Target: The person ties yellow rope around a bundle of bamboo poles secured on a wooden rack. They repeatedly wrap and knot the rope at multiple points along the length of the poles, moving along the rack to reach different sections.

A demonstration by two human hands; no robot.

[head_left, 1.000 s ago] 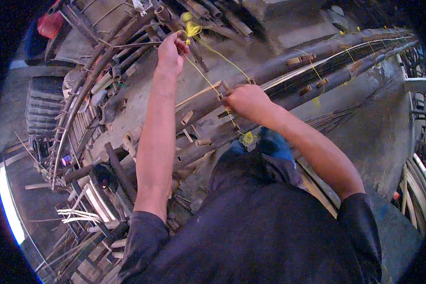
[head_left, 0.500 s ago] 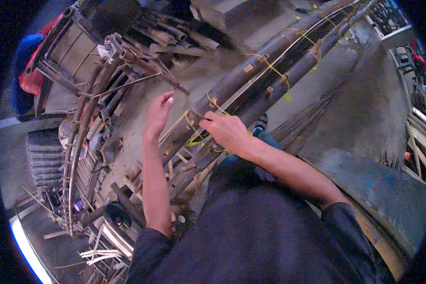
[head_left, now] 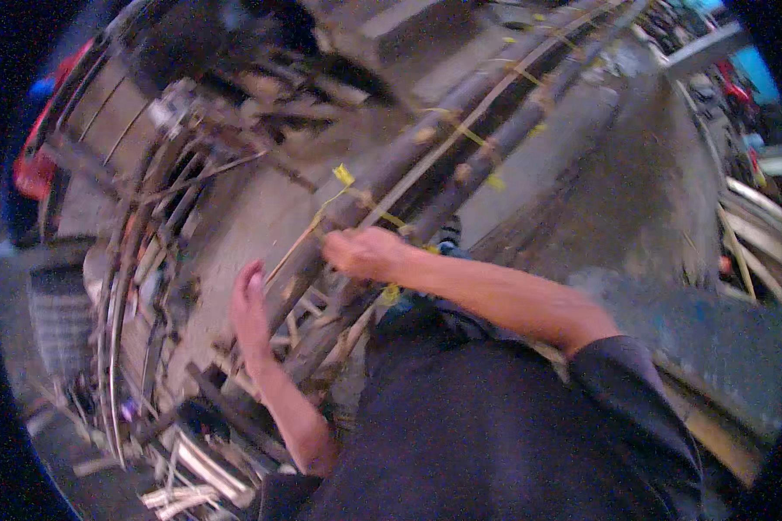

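My right hand (head_left: 363, 253) is closed at the near pole of a long frame of dark round poles (head_left: 382, 178); whatever its fingers hold is hidden and blurred. Yellow cord (head_left: 342, 176) sticks up from the pole just beyond it. More yellow ties cross the frame farther up, with short wooden pegs (head_left: 462, 173) set along the poles. My left hand (head_left: 252, 311) hangs to the left of the frame, fingers extended and nothing in them. A thin strip (head_left: 288, 257) runs between the hands.
To the left stand a bent-pole rack (head_left: 113, 286) and stacked poles. Pale wood strips (head_left: 195, 473) lie at lower left. A dark board (head_left: 695, 339) is on the right, a bundle of thin rods (head_left: 547, 213) on the floor, and long pale pieces (head_left: 760, 234) at far right.
The view has shifted and blurred. My left hand has dropped lower and farther left, away from the pole. My right hand has moved left and down along the frame; a yellow cord end now stands up.
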